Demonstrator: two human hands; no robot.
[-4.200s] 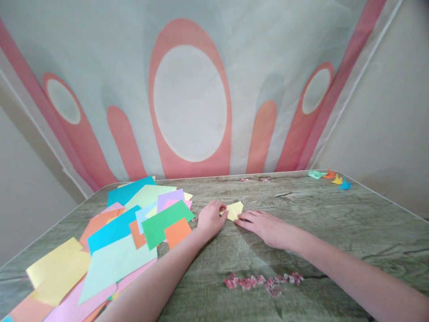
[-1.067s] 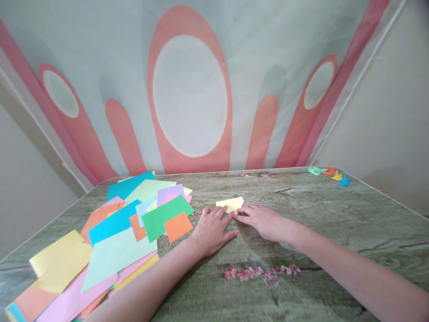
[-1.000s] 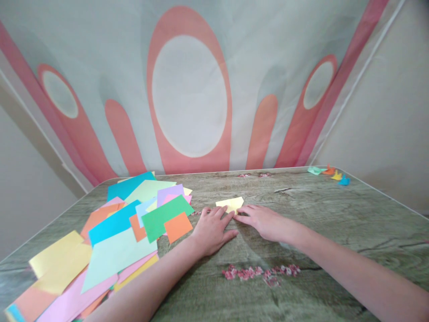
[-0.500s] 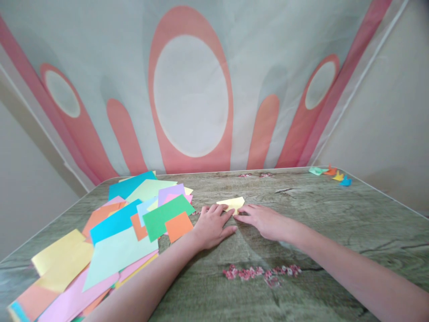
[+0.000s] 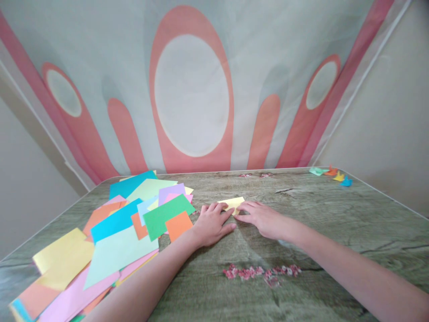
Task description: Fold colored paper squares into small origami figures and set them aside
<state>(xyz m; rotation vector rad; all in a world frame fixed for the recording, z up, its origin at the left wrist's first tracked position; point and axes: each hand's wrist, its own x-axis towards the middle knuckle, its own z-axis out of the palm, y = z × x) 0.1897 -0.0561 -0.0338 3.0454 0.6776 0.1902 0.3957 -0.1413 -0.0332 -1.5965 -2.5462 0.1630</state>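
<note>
The small, pale-yellow folded paper (image 5: 234, 202) lies on the grey-brown wood-look table (image 5: 308, 203), so the spread left hand (image 5: 212, 224) should hold it steady while the right hand (image 5: 263, 218), maybe pinching, I can't tell, presses gently.

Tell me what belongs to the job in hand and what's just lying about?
In hand:
pale yellow paper
left hand and right hand, fingers at it

Apparently lying about:
loose coloured sheets, left
small coloured shapes, far right corner
</note>
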